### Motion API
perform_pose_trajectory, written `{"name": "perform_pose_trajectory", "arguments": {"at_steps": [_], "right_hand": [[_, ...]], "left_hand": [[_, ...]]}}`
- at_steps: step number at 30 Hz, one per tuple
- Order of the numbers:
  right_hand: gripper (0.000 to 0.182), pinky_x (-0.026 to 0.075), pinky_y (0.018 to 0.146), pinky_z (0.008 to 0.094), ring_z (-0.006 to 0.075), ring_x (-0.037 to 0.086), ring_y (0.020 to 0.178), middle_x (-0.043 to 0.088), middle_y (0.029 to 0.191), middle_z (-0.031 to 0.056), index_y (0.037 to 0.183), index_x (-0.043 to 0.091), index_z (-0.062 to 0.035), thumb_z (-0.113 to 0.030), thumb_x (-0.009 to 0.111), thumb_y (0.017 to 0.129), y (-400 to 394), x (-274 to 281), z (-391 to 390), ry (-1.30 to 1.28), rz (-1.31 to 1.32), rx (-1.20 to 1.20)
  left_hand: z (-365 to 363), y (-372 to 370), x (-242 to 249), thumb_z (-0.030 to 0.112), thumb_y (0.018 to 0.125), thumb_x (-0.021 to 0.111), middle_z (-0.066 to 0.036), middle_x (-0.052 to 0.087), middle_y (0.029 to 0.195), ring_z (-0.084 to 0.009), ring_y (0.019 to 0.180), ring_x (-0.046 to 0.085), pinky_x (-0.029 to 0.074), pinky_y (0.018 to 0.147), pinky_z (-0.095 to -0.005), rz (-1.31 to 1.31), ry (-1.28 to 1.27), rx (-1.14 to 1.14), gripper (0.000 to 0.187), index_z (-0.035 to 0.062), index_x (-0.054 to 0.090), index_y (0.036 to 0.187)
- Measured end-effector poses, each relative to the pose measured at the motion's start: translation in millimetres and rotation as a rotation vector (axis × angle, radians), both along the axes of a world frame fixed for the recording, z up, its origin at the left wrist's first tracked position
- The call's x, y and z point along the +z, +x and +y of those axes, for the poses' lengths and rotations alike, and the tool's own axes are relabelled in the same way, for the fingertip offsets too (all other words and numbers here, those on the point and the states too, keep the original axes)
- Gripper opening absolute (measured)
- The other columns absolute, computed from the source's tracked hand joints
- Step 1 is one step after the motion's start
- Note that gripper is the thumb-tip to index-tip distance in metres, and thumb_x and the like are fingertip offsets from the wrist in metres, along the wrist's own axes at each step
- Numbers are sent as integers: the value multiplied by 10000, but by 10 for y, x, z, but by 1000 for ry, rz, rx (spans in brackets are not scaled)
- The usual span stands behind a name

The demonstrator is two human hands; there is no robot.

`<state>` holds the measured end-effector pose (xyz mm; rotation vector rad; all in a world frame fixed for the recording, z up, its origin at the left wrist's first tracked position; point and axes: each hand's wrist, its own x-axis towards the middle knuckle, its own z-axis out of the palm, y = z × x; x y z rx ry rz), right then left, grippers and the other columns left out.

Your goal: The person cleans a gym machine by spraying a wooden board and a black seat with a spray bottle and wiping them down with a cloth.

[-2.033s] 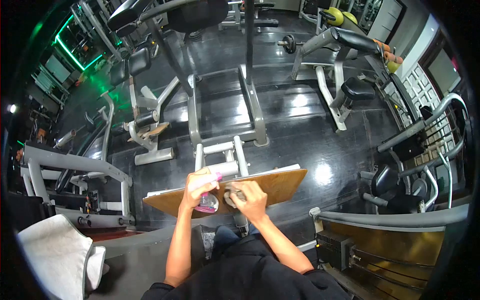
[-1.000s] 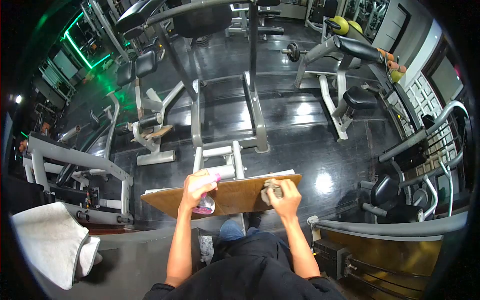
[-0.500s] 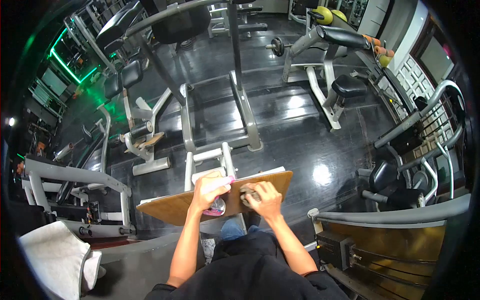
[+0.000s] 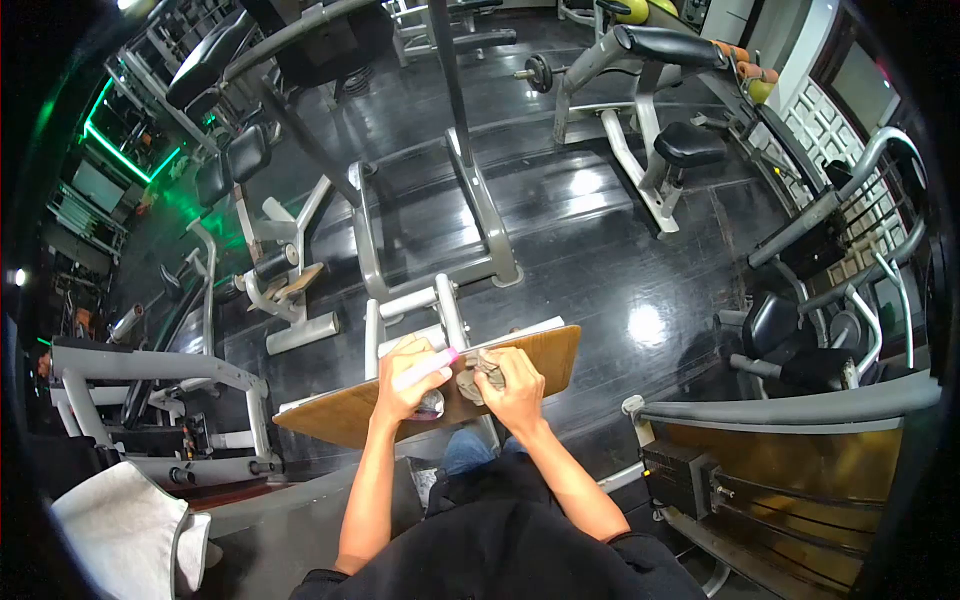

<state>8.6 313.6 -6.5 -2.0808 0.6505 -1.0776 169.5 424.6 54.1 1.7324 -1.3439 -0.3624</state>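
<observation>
A brown wooden board (image 4: 540, 365) lies in front of my body, its far edge lined with something white. Over its left half, my left hand (image 4: 402, 385) is closed on a white bottle with a pink tip (image 4: 425, 370). A small clear and pink object (image 4: 430, 405) sits just below that hand, partly hidden. My right hand (image 4: 515, 390) grips a crumpled greyish cloth (image 4: 472, 384) near the board's middle, close to the bottle's pink end.
Grey metal frames (image 4: 495, 235) of a gym machine stand ahead on the dark floor (image 4: 590, 280). A black seat (image 4: 690, 145) is at the upper right. Black-padded machines flank both sides. A white cloth (image 4: 120, 520) hangs at the lower left.
My right hand has moved left with the cloth, closer to my left hand and the bottle's tip. The view has shifted slightly.
</observation>
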Motion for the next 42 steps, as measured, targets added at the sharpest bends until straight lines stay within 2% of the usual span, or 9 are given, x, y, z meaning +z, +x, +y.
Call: {"name": "perform_pose_trajectory", "arguments": {"at_steps": [3,9,13,20,23,27,31,37,42], "right_hand": [[215,532,725,378,285,656,829,673,887,96,926,666,-63,-78,732,722,-158,-68,-144,-62,39,-65],[183,519,779,399,336,657,893,667,924,138,967,639,-35,-54,683,791,-446,-206,-509,202,-4,-428],[184,512,796,398,341,650,893,662,937,153,987,620,-4,-55,670,818,-276,-175,-354,221,-69,-369],[221,522,765,396,289,640,882,660,945,98,993,642,-60,-79,692,778,-178,-196,-54,46,37,-10],[194,526,793,393,318,657,891,671,938,127,943,630,-39,-41,697,761,-298,-230,-206,39,46,-154],[195,514,804,412,345,652,908,669,957,142,1007,616,-36,-73,659,820,-475,-302,-502,224,16,-445],[191,506,820,415,355,655,956,666,1004,178,1015,593,-11,-81,658,850,-388,-177,-513,334,-95,-471],[175,497,779,419,364,639,892,643,962,171,992,592,-12,-91,656,850,-315,-109,-500,180,-67,-398],[185,486,853,406,317,652,932,665,963,179,1047,545,-14,-93,615,895,-401,-640,-359,377,-85,-491]], "left_hand": [[11,-9,-24,268,738,689,-78,535,683,-267,682,483,380,630,-369,16,-17,10,245,25,665,744],[26,2,-59,280,741,697,-73,547,687,-260,688,493,378,624,-365,-24,3,26,250,32,675,752],[12,0,-49,284,741,700,-73,555,689,-260,682,493,373,621,-367,-32,-4,25,251,34,676,747],[15,-4,-27,266,725,711,-76,565,683,-260,670,498,374,614,-366,-50,-11,15,223,45,684,734],[11,-7,-41,258,719,712,-76,566,678,-256,665,499,375,610,-362,-67,-19,19,214,46,684,730],[14,-11,-35,252,712,713,-73,565,668,-252,647,494,373,593,-358,-92,-37,25,205,49,684,726],[10,-7,-62,252,706,720,-69,569,668,-247,641,490,370,581,-357,-108,-75,11,200,55,690,726],[26,-26,-59,253,704,733,-61,569,662,-240,630,480,368,577,-356,-155,-85,45,199,59,697,730],[29,-24,-66,261,710,736,-58,573,665,-238,631,484,369,580,-356,-136,-98,38,201,64,698,726]]}}
